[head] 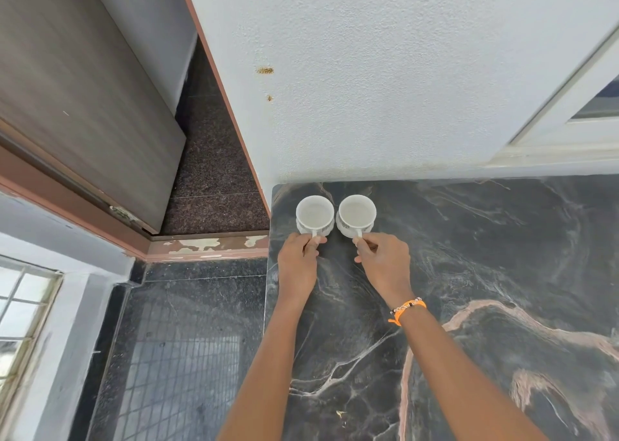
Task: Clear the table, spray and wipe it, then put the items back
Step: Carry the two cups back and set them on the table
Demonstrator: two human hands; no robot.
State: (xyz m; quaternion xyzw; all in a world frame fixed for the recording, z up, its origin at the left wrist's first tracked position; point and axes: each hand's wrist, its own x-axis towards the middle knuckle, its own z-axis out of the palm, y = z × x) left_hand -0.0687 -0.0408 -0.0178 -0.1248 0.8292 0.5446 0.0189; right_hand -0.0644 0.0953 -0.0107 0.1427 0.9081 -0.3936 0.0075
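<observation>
Two white cups stand side by side at the far left corner of the dark marble table, close to the wall. My left hand pinches the handle of the left cup. The right cup is held the same way, its handle between the fingers of my right hand. Both cups are upright, look empty, and rest on the tabletop. An orange band circles my right wrist.
A white textured wall runs right behind the cups. The table's left edge drops to a dark tiled floor. A wooden door stands at the upper left, a window frame at the upper right.
</observation>
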